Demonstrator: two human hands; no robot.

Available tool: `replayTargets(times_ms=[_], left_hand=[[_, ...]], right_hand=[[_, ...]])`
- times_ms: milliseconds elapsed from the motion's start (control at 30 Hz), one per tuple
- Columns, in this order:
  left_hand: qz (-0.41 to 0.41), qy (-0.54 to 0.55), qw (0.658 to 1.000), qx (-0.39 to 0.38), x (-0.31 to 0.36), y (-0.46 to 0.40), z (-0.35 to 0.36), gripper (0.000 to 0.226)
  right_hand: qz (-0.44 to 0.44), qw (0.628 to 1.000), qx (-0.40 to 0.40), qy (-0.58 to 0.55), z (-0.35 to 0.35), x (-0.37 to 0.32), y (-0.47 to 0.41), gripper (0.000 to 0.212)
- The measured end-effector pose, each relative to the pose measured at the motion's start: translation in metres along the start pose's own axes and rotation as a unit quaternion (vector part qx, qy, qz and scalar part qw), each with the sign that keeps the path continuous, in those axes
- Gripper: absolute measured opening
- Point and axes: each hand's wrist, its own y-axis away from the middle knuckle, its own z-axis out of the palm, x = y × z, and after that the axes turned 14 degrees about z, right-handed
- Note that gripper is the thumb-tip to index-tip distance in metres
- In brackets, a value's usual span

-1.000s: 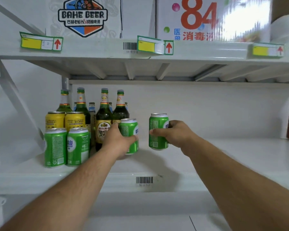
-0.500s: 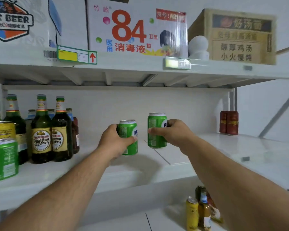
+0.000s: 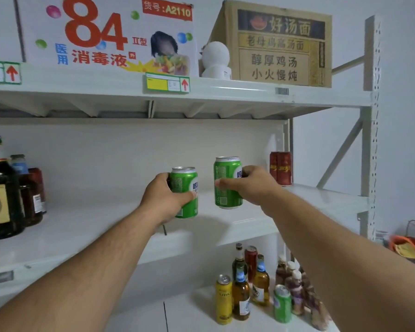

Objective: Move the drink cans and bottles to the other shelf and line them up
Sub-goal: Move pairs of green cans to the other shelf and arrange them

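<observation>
My left hand (image 3: 164, 198) grips a green can (image 3: 186, 188) upright, lifted over the white middle shelf (image 3: 86, 226). My right hand (image 3: 248, 185) grips a second green can (image 3: 227, 178) slightly higher and to the right, also in the air. Two red cans (image 3: 281, 167) stand at the back right of this shelf. Dark beer bottles (image 3: 0, 195) stand at its far left edge of view. On the lower shelf (image 3: 197, 312) stand a yellow can (image 3: 223, 298), a green can (image 3: 282, 303) and several bottles (image 3: 241, 293).
The upper shelf (image 3: 225, 91) carries a white "84" box (image 3: 106, 32), a brown carton (image 3: 280, 44) and a white round object (image 3: 216, 59). A grey upright post (image 3: 371, 116) closes the rack on the right. An orange bag (image 3: 405, 248) lies beyond it.
Both hands carried their green cans rightward along the middle shelf, away from the grouped cans and bottles at the left. The view swung right, revealing the red cans and the lower shelf's drinks.
</observation>
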Motion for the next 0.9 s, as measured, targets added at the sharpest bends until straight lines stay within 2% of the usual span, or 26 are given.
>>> replayTargets(times_ms=[500, 900], left_hand=[[0.040, 0.059, 0.995, -0.068, -0.001, -0.046, 0.080, 0.043], [0.033, 0.053, 0.994, -0.091, 0.002, -0.079, 0.142, 0.043]], right_hand=[[0.019, 0.996, 0.084, 0.021, -0.052, 0.027, -0.042, 0.043], [0.012, 0.997, 0.082, 0.003, -0.098, 0.050, -0.089, 0.036]])
